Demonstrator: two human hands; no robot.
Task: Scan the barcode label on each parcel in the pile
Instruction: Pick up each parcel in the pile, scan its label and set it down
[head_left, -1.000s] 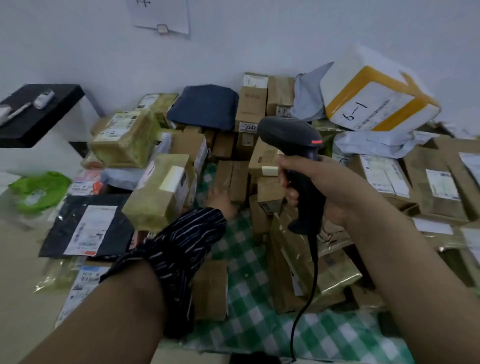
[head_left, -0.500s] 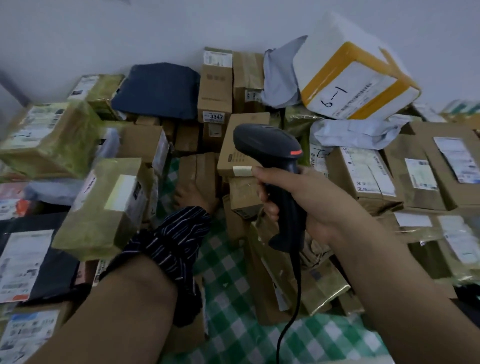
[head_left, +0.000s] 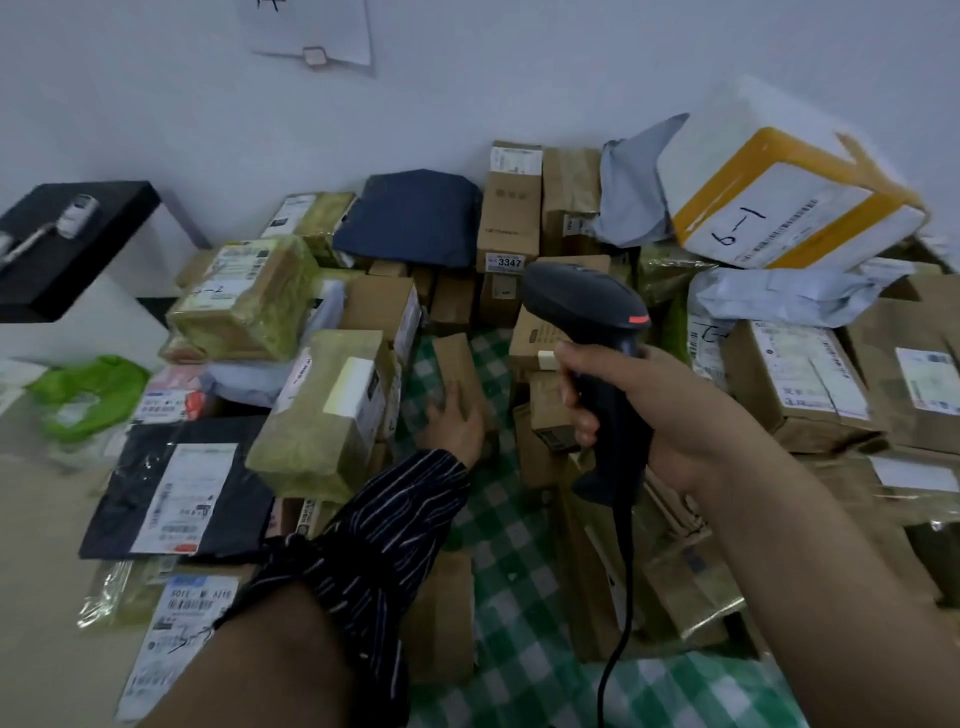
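Observation:
A pile of parcels covers a green checked cloth (head_left: 509, 545): brown boxes, yellow-taped boxes, and grey and black mailer bags. My left hand (head_left: 454, 423), in a dark striped sleeve, reaches into the middle of the pile. Its blurred fingers hold the lower part of a narrow brown box (head_left: 457, 358). My right hand (head_left: 670, 415) grips the handle of a black corded barcode scanner (head_left: 587, 306). The scanner's head points left and forward over the small boxes behind the narrow one. A carton marked 3347 (head_left: 508, 228) stands behind the scanner.
A white foam box with yellow tape marked 6-1 (head_left: 779, 182) sits high at the back right. A yellow-wrapped box (head_left: 332, 410) lies left of my left hand, with a black mailer (head_left: 171, 488) beside it. A black shelf (head_left: 67, 244) juts out at the far left.
The view swung right and down, then back to the left. My left hand has closed on the narrow brown box, which now stands more upright. The scanner stays in my right hand.

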